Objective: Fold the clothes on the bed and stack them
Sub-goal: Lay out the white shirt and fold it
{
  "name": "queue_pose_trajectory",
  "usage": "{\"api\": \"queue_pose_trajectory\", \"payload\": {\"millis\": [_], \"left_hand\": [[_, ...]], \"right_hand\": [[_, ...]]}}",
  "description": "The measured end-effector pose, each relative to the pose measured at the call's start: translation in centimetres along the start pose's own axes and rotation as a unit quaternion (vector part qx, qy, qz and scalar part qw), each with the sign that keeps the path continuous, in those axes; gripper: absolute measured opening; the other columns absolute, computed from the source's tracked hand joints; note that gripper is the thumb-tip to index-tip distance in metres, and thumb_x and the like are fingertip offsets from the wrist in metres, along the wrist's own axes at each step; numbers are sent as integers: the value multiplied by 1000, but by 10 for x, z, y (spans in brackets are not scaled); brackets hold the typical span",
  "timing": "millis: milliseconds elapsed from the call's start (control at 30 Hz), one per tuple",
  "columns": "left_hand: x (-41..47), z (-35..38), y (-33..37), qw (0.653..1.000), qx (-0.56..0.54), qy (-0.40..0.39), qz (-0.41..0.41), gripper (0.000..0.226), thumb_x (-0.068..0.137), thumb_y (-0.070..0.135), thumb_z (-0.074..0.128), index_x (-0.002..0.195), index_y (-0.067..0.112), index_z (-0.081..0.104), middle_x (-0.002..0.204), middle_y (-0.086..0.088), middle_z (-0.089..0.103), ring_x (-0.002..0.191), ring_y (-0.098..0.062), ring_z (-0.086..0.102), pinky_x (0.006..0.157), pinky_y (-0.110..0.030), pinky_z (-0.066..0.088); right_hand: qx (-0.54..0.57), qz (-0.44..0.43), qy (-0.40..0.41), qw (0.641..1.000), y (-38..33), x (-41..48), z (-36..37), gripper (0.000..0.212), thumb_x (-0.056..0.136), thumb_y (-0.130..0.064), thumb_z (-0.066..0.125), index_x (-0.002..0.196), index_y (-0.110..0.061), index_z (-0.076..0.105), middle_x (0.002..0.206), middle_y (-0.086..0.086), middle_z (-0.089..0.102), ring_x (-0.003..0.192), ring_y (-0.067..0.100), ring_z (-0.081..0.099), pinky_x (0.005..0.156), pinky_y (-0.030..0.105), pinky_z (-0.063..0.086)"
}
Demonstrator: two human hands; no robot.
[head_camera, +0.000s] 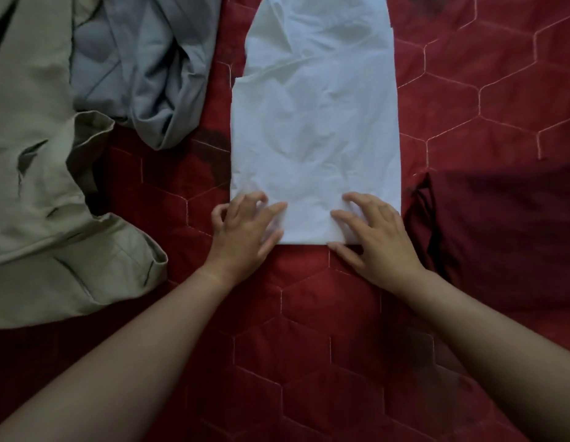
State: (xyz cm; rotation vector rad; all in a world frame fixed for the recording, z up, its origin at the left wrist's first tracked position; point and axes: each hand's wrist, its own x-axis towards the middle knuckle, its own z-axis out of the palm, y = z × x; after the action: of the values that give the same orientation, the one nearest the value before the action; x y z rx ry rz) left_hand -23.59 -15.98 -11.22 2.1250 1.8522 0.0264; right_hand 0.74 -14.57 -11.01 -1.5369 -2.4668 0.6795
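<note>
One dark red garment [500, 224] lies folded at right; I have my left hand [245, 231] and right hand [376, 237], fingers spread, pressing the near end of the half-folded white garment [315, 129] mid-bed; the grey garment [150, 68] and khaki garment [38, 186] at left wait unfolded.

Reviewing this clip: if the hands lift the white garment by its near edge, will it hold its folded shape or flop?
The white garment is probably floppy: thin and creased all over, so its long strip would likely sag and unfold. It looks light, lying flat on the red quilt. Both hands, left hand and right hand, spread on the near edge.
</note>
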Motion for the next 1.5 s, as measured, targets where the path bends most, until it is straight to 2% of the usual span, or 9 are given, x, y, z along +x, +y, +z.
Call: {"api": "queue_pose_trajectory", "payload": {"millis": [200,367,467,600,867,967,1133,1300,1500], "left_hand": [[-19,8,-12,1000,-20,-8,15,54,76,46,67,126,34,53,138,0,44,122,-22,42,91,-41,26],[-14,-4,-3,994,-74,80,-23,14,87,29,57,100,27,62,109,8,61,103,-16,56,87,-37,21],[-33,-24,10,992,-109,68,-12,16,90,30,54,99,21,64,99,4,67,96,-18,61,89,-36,27],[-94,-62,32,982,-190,20,1,20,88,31,60,93,12,67,85,-10,69,81,-30,64,68,-37,46],[-195,-120,74,964,-264,7,-16,25,82,36,60,80,13,70,68,-2,69,60,-13,60,57,-18,34],[-190,-127,77,957,-290,5,-31,25,81,37,60,80,15,71,73,2,71,64,-7,62,59,-20,42],[-111,-119,69,972,-222,54,-60,21,82,40,66,84,20,70,79,1,71,73,-23,66,63,-36,48],[-26,-89,57,960,-220,123,-125,31,85,37,61,111,19,61,109,-3,60,100,-23,56,86,-39,45],[-45,-20,77,982,-67,-29,-173,55,88,53,44,138,33,35,152,-1,18,138,-23,16,106,-56,23]], "right_hand": [[25,3,54,998,-1,4,1,30,80,-25,72,104,-10,69,118,12,61,109,35,56,87,46,45],[76,51,90,992,-14,3,-2,20,91,-26,59,97,-10,69,98,6,64,95,30,55,76,39,45],[64,76,82,992,-24,-20,-14,22,93,-27,55,101,-11,67,95,5,64,92,28,55,72,35,40],[55,61,63,995,-51,-76,-51,20,92,-27,58,96,-10,68,89,7,70,84,31,64,64,34,44],[89,42,6,995,-101,-163,-123,23,88,-35,57,82,-16,69,70,1,69,64,24,66,53,33,48],[89,48,11,995,-100,-160,-129,19,85,-31,62,80,-15,70,68,2,69,62,25,66,52,35,49],[26,84,57,995,-65,-98,-119,15,84,-28,68,80,-13,70,71,10,69,66,33,64,54,34,45],[67,112,96,987,-21,-8,-99,22,92,-30,56,102,-11,63,105,7,62,92,28,59,73,37,46],[21,148,107,983,-31,-31,-42,48,90,-33,56,131,-10,48,145,13,35,133,30,34,103,52,27]]}}
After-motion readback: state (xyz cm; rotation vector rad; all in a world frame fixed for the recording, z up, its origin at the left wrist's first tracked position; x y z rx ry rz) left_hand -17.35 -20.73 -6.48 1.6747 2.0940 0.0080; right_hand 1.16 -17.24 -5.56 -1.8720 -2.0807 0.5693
